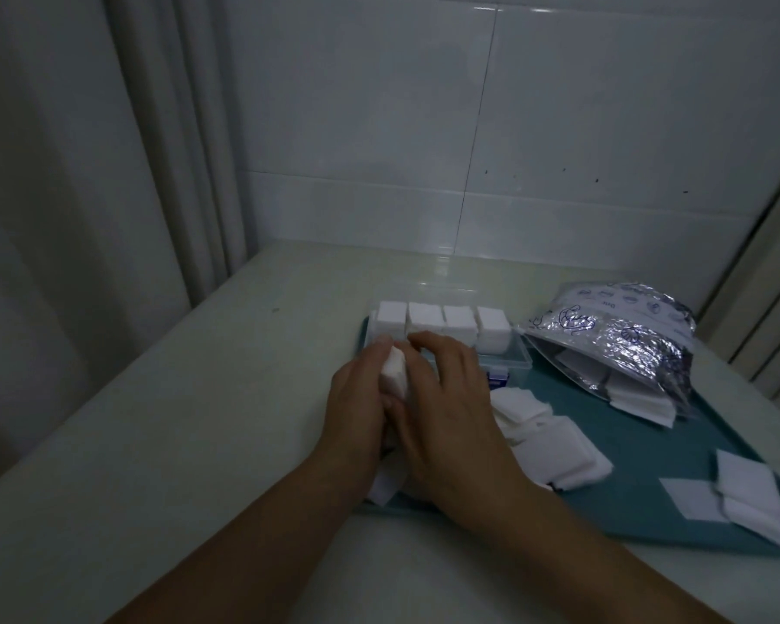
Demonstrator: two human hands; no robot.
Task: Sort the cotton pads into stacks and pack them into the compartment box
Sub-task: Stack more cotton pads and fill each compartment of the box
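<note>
A clear plastic compartment box point(516, 360) stands on a teal mat, its back row filled with several upright stacks of white square cotton pads point(460, 324). Just in front of that row, my left hand point(356, 407) and my right hand point(446, 398) together grip a stack of cotton pads point(395, 371) between them, over the box's near left part. The box's front compartments are hidden behind my hands. Loose cotton pads point(555, 452) lie on the mat right of my right hand.
A silvery foil bag point(622, 340) lies open at the back right, pads spilling from its mouth. More pads point(739, 493) lie at the mat's point(640, 443) right edge. A pale table point(199, 421) carries everything; a tiled wall stands behind, a curtain at the left.
</note>
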